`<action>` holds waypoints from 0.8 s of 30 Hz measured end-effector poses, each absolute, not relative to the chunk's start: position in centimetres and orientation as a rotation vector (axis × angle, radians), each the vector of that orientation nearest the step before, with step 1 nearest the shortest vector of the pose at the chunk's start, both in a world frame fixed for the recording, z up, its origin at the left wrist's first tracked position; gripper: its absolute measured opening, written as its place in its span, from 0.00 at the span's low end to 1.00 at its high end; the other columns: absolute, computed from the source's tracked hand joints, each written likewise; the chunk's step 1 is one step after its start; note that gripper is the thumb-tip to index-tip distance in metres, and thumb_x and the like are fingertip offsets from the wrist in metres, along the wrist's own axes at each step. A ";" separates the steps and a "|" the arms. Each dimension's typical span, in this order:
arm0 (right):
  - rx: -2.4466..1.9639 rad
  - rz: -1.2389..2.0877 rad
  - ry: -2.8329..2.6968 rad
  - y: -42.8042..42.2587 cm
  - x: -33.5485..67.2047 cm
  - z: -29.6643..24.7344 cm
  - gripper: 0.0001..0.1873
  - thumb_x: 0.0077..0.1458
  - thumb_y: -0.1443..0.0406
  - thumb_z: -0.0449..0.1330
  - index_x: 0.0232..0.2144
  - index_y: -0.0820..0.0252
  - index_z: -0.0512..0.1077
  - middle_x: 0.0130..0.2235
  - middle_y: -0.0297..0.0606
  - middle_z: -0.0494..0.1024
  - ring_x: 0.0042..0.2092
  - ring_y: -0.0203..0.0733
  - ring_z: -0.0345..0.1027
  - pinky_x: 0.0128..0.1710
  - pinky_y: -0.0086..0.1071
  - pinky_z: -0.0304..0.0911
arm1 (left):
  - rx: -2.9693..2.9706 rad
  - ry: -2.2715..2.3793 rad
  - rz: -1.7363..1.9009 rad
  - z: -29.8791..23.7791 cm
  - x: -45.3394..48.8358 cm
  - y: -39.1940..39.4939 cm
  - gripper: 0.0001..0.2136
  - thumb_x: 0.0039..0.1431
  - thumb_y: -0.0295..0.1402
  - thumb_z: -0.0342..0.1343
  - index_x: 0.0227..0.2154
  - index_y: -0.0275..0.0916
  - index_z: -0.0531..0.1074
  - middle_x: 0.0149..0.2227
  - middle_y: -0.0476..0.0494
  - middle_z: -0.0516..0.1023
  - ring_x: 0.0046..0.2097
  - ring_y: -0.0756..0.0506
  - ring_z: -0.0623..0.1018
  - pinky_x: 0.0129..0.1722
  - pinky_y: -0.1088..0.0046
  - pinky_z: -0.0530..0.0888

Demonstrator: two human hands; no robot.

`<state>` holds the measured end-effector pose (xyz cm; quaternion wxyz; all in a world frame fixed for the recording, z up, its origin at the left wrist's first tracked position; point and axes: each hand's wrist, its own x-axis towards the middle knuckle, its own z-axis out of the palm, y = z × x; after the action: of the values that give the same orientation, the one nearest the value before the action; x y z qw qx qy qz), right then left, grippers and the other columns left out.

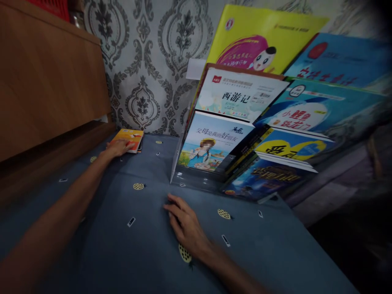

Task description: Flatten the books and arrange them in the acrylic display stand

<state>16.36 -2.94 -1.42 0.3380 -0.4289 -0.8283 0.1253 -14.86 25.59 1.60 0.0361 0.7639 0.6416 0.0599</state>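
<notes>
My left hand reaches far forward and lies on a small stack of books with an orange cover on top, its fingers stretched out over the near part. The stack rests on the blue cloth by the wall. Closer in, my right hand hovers over or rests on the cloth, fingers loosely apart and holding nothing. Beyond it stands a clear book rack with several books in tiers. The nearest is a light blue book with a cartoon child; above it is a white book.
A wooden cabinet borders the left side. Patterned wallpaper covers the back wall. Along the rack's right side are more books, including a dark blue one. The blue cloth has pineapple prints and falls away at the right edge.
</notes>
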 end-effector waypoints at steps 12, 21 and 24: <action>-0.967 0.214 -2.218 -3.0 15.8 -1.5 0.18 0.59 0.76 0.53 0.47 0.60 0.75 0.58 0.52 0.73 0.58 0.48 0.69 0.55 0.45 0.71 | 2.380 2.012 0.072 1.5 -14.3 16.5 0.33 0.67 0.54 0.38 0.65 0.38 0.63 0.69 0.33 0.59 0.68 0.32 0.61 0.63 0.50 0.63; -0.867 0.047 -2.430 -6.2 16.8 0.3 0.12 0.60 0.74 0.55 0.42 0.63 0.76 0.59 0.51 0.74 0.57 0.48 0.71 0.55 0.41 0.71 | 2.433 1.985 0.021 2.4 -12.9 11.7 0.33 0.63 0.52 0.41 0.62 0.33 0.66 0.67 0.33 0.64 0.66 0.34 0.65 0.63 0.60 0.64; -0.904 0.032 -2.467 -8.9 18.7 0.9 0.11 0.61 0.73 0.55 0.42 0.59 0.76 0.58 0.45 0.76 0.55 0.45 0.73 0.55 0.38 0.71 | 2.383 2.015 -0.028 3.7 -11.8 11.5 0.31 0.64 0.51 0.38 0.58 0.33 0.70 0.62 0.33 0.70 0.63 0.35 0.70 0.60 0.63 0.66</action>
<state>18.68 -8.87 0.90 0.2543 -0.3327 -0.9080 0.0116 -11.76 11.51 3.74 0.0102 0.7635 0.6457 -0.0089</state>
